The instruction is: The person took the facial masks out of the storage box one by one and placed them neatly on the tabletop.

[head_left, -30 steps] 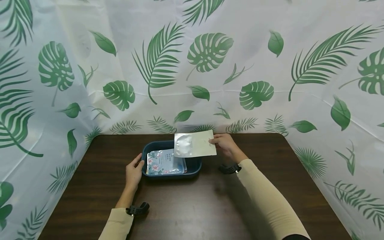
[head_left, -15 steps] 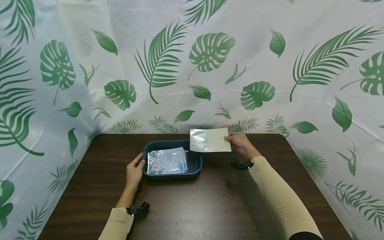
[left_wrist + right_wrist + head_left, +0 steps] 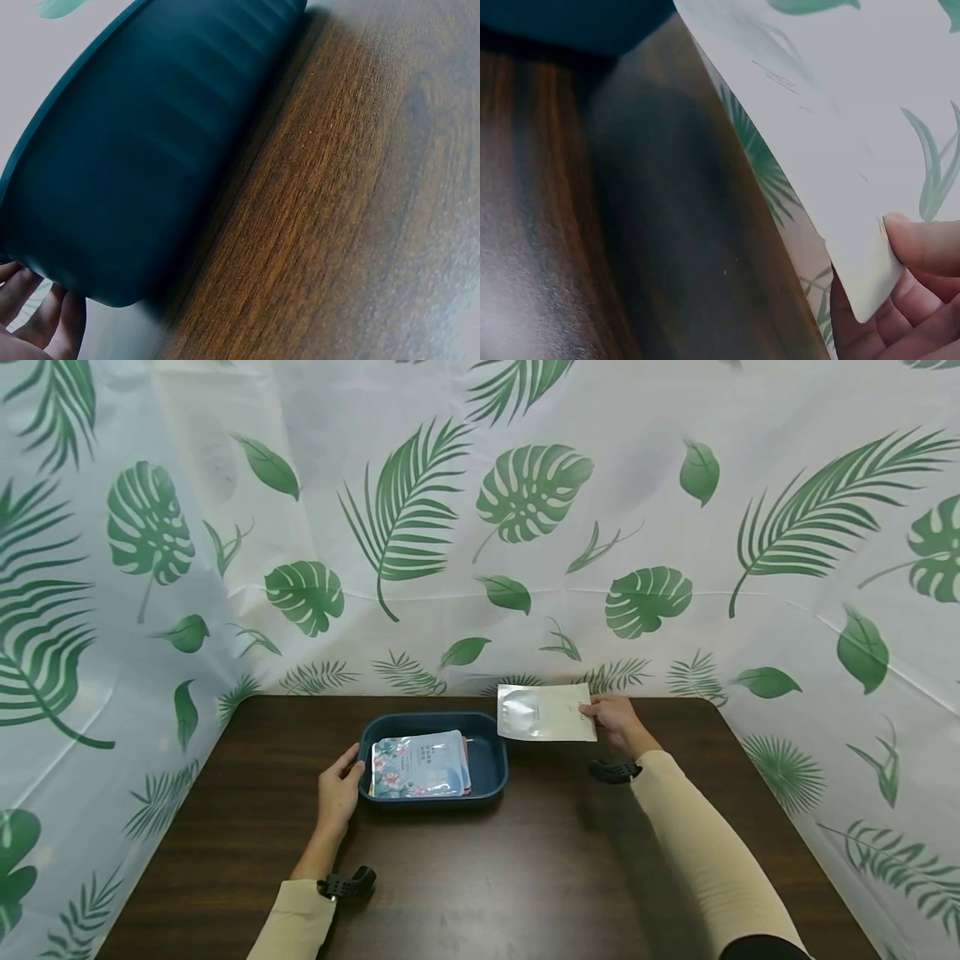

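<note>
A dark blue plastic basin (image 3: 491, 766) stands on the table. Inside it, at the left, lie stacked flat sachets, the top one a pale blue floral sachet (image 3: 416, 767). My left hand (image 3: 337, 787) holds the basin's left end, fingers at the rim; in the left wrist view its fingertips (image 3: 67, 322) show beneath the rim. To the right, a cream and silver face mask sachet (image 3: 551, 713) is in the air, its left edge overlapping the basin's right rim. My right hand (image 3: 618, 720) pinches its right edge, thumb (image 3: 926, 244) on top in the right wrist view.
The dark brown wooden table (image 3: 480, 877) runs back to a white curtain (image 3: 465, 552) printed with green leaves. A black band (image 3: 348, 883) sits on the left wrist and another black band (image 3: 615, 771) on the right.
My right hand has carried the cream sachet from over the basin out to the right, uncovering the floral sachet. My left hand stays on the basin, which has not moved.
</note>
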